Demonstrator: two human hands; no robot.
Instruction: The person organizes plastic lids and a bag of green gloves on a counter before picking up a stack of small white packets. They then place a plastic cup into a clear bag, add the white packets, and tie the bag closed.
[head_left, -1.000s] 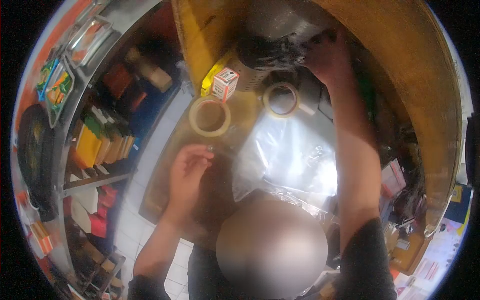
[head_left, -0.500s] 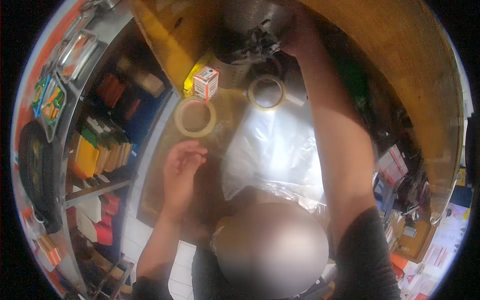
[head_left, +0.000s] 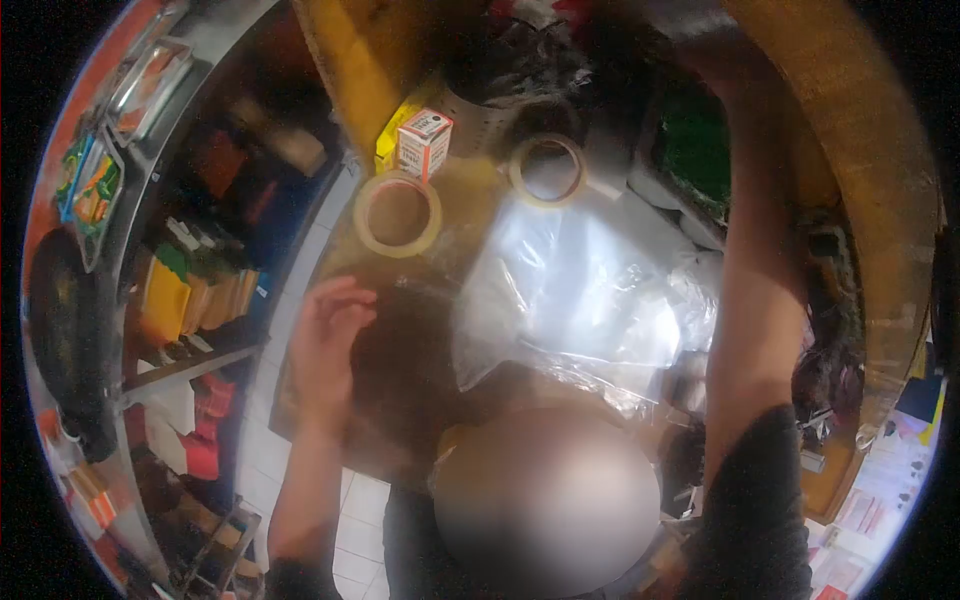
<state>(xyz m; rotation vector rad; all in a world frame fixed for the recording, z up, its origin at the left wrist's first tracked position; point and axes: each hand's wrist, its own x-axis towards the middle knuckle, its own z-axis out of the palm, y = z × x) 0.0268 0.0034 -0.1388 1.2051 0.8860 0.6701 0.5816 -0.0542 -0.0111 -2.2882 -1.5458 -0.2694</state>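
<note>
My left hand (head_left: 330,325) hovers over the brown table top (head_left: 395,350), its fingers loosely curved and apart, with nothing in it. Above it stands a roll of tape (head_left: 363,215), and a second tape roll (head_left: 574,180) lies to the right. Clear plastic bags (head_left: 590,290) spread shiny across the table's right half. My right arm reaches far up the right side; my right hand (head_left: 712,60) is dark and blurred near the top, so its fingers and anything in them cannot be made out.
A small white and red box (head_left: 424,145) stands beside a yellow packet (head_left: 387,140) behind the tape. Shelves with envelopes (head_left: 170,300) line the left. A green item (head_left: 697,150) sits in a dark recess at right. A wooden panel (head_left: 860,130) curves along the right.
My right hand has moved right and away from the dark shiny plastic at the top. My left hand has shifted slightly left. The view has shifted a little.
</note>
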